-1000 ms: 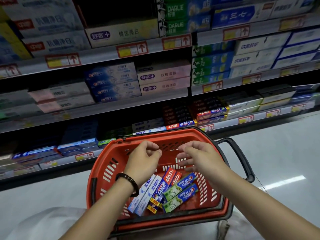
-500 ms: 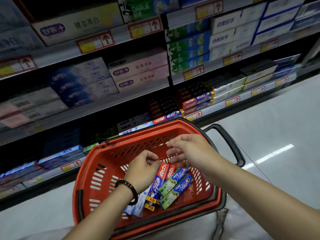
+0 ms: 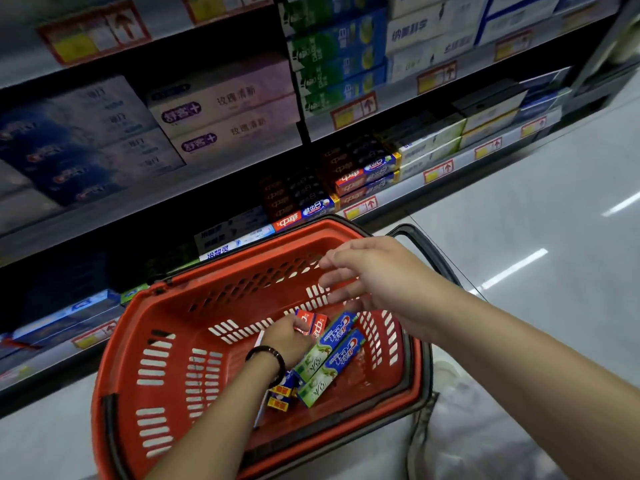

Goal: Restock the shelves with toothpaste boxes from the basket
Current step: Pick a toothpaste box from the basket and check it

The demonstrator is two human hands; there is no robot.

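We judged the restocking to be at its very start. Every loose toothpaste box we could see lay in the bottom of the red basket (image 3: 162, 317), and none was on its way to the shelves (image 3: 391, 194).

Our left hand (image 3: 287, 341) was down inside the basket, its fingers curled at the end of a red box (image 3: 317, 325). The hand's own back hid the grip, so we could not tell whether it had closed on the box. Just beside it lay two green-and-blue boxes (image 3: 329, 358) side by side, with smaller yellow-ended boxes (image 3: 278, 393) partly under our wrist.

Our right hand (image 3: 377, 275) hung above the far side of the basket, fingers spread wide and holding nothing.

Red boxes of the same look (image 3: 349, 178) stood on the low shelf just behind the basket, which we took to be the likely home for the red one. All of the lifting, carrying and placing was left to do, for each box in turn.
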